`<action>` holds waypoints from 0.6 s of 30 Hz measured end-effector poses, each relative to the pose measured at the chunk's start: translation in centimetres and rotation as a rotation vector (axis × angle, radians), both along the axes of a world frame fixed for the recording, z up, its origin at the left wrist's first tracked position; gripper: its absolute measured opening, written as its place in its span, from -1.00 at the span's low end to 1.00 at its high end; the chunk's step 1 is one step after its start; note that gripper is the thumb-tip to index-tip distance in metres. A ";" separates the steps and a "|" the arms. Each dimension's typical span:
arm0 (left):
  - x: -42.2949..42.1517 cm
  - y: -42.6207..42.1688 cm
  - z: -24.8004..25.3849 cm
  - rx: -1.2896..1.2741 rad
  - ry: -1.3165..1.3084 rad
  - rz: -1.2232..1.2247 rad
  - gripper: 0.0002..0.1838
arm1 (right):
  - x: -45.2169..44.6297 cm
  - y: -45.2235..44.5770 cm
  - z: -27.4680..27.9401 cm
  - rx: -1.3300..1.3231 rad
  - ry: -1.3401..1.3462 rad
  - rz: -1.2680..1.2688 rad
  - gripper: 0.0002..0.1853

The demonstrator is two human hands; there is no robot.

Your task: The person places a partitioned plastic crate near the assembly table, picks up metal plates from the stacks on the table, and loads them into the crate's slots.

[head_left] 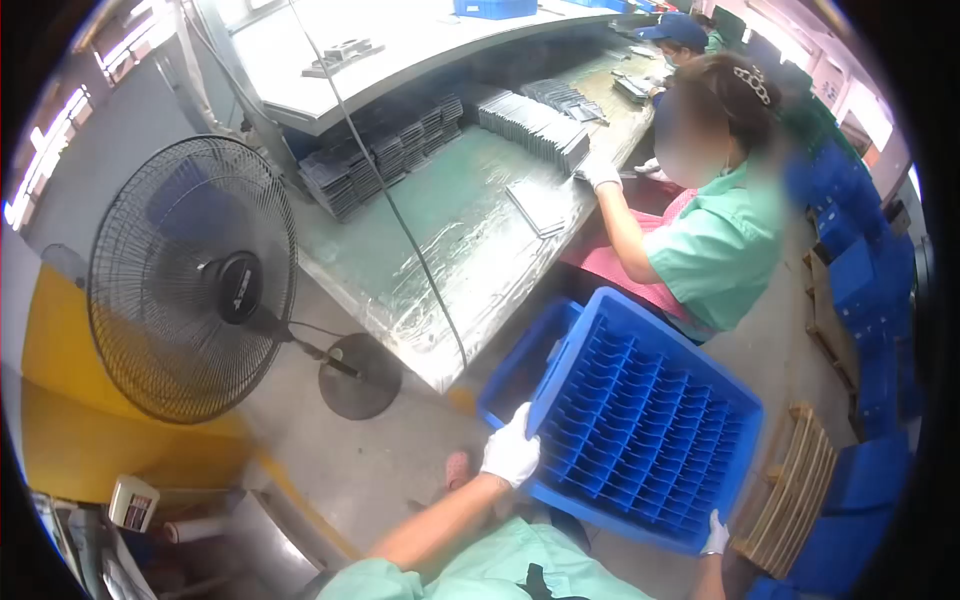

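Note:
A blue crate [645,420] with rows of thin blue dividers inside hangs tilted before me, its slots holding nothing that I can make out. My left hand [512,452], in a white glove, is closed round its left rim. At the lower right corner my right hand [715,535], also gloved, grips the crate's edge, partly hidden by it. Behind the crate's left side shows another blue crate [515,360], lower down.
A standing fan [195,280] is at left. On the workbench [400,260] lie stacks of grey metal parts [535,130]. A co-worker [710,240] in green sits beside it. Wooden pallets [790,475] and blue crates [865,480] stand at right.

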State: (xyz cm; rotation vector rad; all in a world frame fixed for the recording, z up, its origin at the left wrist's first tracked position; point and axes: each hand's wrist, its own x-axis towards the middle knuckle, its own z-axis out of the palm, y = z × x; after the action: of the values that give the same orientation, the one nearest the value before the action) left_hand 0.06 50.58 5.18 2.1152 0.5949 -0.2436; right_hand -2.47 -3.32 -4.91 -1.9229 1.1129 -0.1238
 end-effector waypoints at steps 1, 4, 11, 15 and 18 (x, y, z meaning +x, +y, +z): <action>0.6 1.8 0.0 0.027 -0.021 -0.029 -0.37 | -0.1 2.3 0.2 0.009 -0.011 -0.033 -0.33; 1.8 5.7 -1.9 0.050 -0.023 -0.065 -0.38 | 0.2 7.2 2.2 0.105 -0.067 -0.002 -0.34; 6.0 9.1 -2.9 0.093 -0.130 -0.155 -0.37 | 2.4 12.0 3.6 0.114 -0.067 -0.042 -0.37; 4.4 9.4 -2.1 0.068 -0.333 -0.042 -0.26 | 1.7 11.3 4.2 0.068 0.023 -0.015 -0.37; 0.9 9.1 -1.9 -0.060 -0.125 0.119 -0.12 | 1.9 12.3 4.6 0.015 0.094 -0.026 -0.36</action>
State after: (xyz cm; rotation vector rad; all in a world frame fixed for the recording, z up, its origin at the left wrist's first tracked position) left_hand 0.99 59.64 3.31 2.0128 0.6286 -0.0614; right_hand -0.58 8.93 -0.27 -1.9176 1.1983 -0.0396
